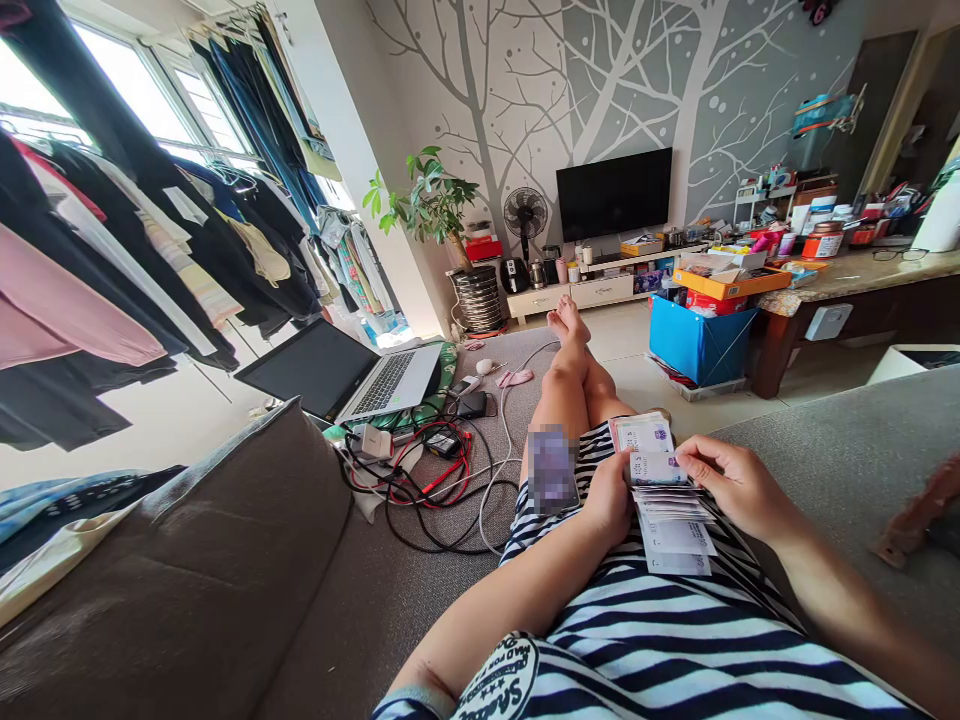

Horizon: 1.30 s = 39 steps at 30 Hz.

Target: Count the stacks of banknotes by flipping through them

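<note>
Over my lap I hold a fanned stack of printed paper slips (675,505), pale with purple marks and about banknote-sized; their exact kind I cannot make out. My left hand (609,497) is closed on the stack's left edge. With thumb and fingers pinched, my right hand (731,487) grips the right edge of the upper slip. Another pile of similar slips (641,433) lies just beyond on the striped clothing (660,625). A flat, phone-shaped object (553,470), its face blurred out, rests on my thigh left of my left hand.
On the grey sofa (420,610) to the left are an open laptop (382,385), tangled cables (450,490) and chargers. A dark cushion (225,560) stands nearer. Beyond my feet are a television (615,193) and a potted plant (480,300). Right lies a cluttered table (862,270) beside a blue box (697,340).
</note>
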Available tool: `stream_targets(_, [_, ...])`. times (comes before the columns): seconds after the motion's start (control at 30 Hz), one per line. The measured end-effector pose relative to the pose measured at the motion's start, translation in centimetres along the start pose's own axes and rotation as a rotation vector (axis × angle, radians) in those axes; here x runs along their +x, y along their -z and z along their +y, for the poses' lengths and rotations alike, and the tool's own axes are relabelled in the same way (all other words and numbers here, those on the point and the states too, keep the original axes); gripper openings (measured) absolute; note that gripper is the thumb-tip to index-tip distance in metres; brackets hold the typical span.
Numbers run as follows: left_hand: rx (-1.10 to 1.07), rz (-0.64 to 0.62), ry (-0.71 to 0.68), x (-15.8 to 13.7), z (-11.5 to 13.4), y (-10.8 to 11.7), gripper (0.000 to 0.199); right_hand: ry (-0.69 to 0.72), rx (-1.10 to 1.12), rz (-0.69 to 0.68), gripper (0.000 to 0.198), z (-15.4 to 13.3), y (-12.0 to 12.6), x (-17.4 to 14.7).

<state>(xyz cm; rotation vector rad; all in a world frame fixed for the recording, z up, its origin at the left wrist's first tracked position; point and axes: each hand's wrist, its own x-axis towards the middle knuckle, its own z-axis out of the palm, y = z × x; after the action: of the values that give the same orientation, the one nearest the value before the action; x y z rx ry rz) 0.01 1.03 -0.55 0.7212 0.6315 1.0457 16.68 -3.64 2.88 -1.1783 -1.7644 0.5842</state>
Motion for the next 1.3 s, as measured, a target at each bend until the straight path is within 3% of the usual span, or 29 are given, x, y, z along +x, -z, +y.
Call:
stream_targets(0.23, [-0.03,0.028,0.004,-0.1,0.1,0.0,0.026,0.0,0.053,-0.051,0.036,-0.4,0.4,0.0])
stream_targets(0.47, [-0.044,0.071,0.044,-0.2,0.2,-0.3,0.034,-0.037,0.127,-0.157,0.055,0.3,0.4,0.1])
stream_targets(0.63, [-0.013,0.045,0.004,-0.5,0.3,-0.3,0.031,-0.136,-0.11,0.033,0.052,1.3,-0.5,0.7])
stream_targets(0.83, [0.019,0.049,-0.031,-0.7,0.4,-0.5,0.028,-0.174,-0.206,0.127,0.049,2.5,-1.2,1.1])
stream_targets(1.3, [-0.003,0.027,-0.027,-0.4,-0.2,0.0,0.034,-0.137,-0.109,0.228,0.041,2.3,-2.2,1.1])
